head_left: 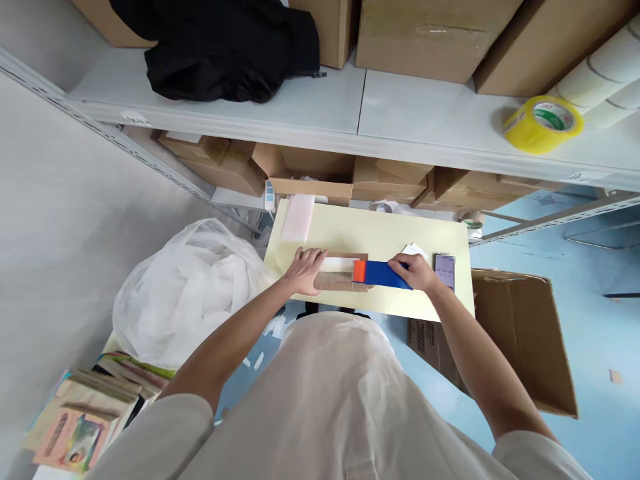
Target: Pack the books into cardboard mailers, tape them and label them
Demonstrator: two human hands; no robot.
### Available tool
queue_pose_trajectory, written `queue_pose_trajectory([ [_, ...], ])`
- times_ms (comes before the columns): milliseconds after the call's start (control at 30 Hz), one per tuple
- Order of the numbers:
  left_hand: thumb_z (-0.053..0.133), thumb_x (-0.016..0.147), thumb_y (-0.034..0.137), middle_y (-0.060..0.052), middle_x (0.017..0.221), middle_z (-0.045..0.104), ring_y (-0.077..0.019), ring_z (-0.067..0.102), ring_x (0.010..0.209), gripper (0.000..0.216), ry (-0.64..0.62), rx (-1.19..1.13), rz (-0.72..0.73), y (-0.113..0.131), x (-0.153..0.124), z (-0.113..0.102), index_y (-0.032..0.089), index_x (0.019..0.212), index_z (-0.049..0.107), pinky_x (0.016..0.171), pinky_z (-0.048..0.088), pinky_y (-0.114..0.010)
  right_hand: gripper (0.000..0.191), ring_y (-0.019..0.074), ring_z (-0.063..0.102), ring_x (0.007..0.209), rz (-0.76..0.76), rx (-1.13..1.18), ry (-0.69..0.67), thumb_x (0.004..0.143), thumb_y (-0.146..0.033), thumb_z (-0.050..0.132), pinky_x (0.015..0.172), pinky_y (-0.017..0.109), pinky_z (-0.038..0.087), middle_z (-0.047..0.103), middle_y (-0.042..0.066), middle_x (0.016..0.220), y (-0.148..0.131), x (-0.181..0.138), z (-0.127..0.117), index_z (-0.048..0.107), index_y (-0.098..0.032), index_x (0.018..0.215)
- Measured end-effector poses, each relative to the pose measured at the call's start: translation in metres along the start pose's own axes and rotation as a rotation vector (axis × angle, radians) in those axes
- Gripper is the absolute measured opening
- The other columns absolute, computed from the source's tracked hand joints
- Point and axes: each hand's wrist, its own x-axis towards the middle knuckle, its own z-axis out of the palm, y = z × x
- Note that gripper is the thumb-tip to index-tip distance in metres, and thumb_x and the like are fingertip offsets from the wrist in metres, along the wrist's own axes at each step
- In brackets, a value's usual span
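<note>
One blue-and-orange packet [383, 274], at frame centre, is clamped by the right hand [414, 272]; the brown cardboard [343, 282] on the counter [355, 225] is touched by the left hand [304, 271], its clamping indiscernible. Work is judged partway: only the packet's orange end overlaps the cardboard.

A: So where are we looking from here?

B: We've got one head cam, so we're up at head height, facing forward and pretty steeply down. The shirt [340, 400] fills the bottom middle, super near us, with the forearms [245, 327] reaching up the frame.

A: How close do we get to the table [360, 230]?

B: Kinda far tbh. We see nearly all of it mid-frame, smallish, with the left hand [306, 270] and right hand [415, 272] over it. Wide view too: we catch a shelf [330, 113] across the top and floor [595, 320] at right.
</note>
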Motion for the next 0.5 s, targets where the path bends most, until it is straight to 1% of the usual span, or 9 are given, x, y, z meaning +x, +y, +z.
queue_pose_trajectory([
  [67,0.072,0.050,0.045,-0.020,0.131,0.040,-0.0365,0.036,0.121,0.109,-0.007,0.030,-0.003,-0.003,-0.001,-0.002,0.011,0.142,0.023,0.108,0.009,-0.052,0.041,0.0140,0.056,0.057,0.031,-0.058,0.032,0.087,-0.048,0.043,0.053,0.024,0.042,0.067,0.003,0.066,0.020,-0.012,-0.014,0.066,-0.018,0.071],
  [133,0.072,0.050,0.046,-0.021,0.131,0.041,-0.0365,0.036,0.121,0.109,-0.024,0.046,0.003,-0.006,-0.001,-0.004,0.010,0.141,0.024,0.108,0.009,-0.052,0.044,0.0139,0.054,0.053,0.050,-0.115,0.040,0.087,-0.049,0.041,0.051,0.024,0.039,0.064,0.003,0.060,0.036,-0.019,-0.019,0.064,-0.018,0.066],
  [200,0.072,0.050,0.047,-0.021,0.131,0.041,-0.0366,0.037,0.121,0.109,-0.043,0.062,-0.003,-0.009,-0.001,-0.007,0.010,0.141,0.024,0.109,0.008,-0.053,0.047,0.0144,0.054,0.052,0.044,-0.145,0.030,0.087,-0.050,0.039,0.050,0.025,0.038,0.062,0.003,0.055,0.048,-0.019,-0.015,0.063,-0.019,0.062],
  [300,0.072,0.051,0.046,-0.022,0.132,0.041,-0.0377,0.036,0.123,0.110,-0.070,0.102,-0.029,-0.006,0.001,-0.009,0.009,0.142,0.023,0.109,0.003,-0.055,0.049,0.0144,0.053,0.051,0.038,-0.173,0.013,0.088,-0.049,0.036,0.052,0.025,0.037,0.060,0.003,0.052,0.059,-0.012,-0.001,0.060,-0.019,0.058],
  [367,0.071,0.052,0.048,-0.024,0.138,0.036,-0.0391,0.030,0.129,0.112,-0.082,0.127,-0.036,0.003,0.006,-0.008,0.008,0.143,0.019,0.109,-0.002,-0.056,0.049,0.0142,0.052,0.051,0.045,-0.206,-0.011,0.089,-0.047,0.034,0.054,0.025,0.037,0.060,0.003,0.053,0.063,-0.005,0.006,0.059,-0.019,0.059],
  [400,0.071,0.053,0.050,-0.025,0.143,0.031,-0.0395,0.025,0.133,0.114,-0.091,0.135,-0.030,0.011,0.010,-0.007,0.007,0.144,0.017,0.109,-0.004,-0.056,0.048,0.0145,0.053,0.053,0.051,-0.230,-0.029,0.090,-0.046,0.033,0.055,0.025,0.037,0.060,0.003,0.055,0.064,-0.002,0.009,0.059,-0.019,0.060],
  [500,0.067,0.055,0.062,-0.024,0.152,0.015,-0.0394,0.008,0.140,0.119,-0.124,0.134,0.022,0.040,0.027,0.002,0.008,0.145,0.012,0.109,-0.002,-0.054,0.046,0.0159,0.058,0.061,0.076,-0.320,-0.100,0.092,-0.042,0.030,0.060,0.025,0.037,0.064,0.006,0.064,0.060,0.006,0.013,0.062,-0.018,0.069],
])
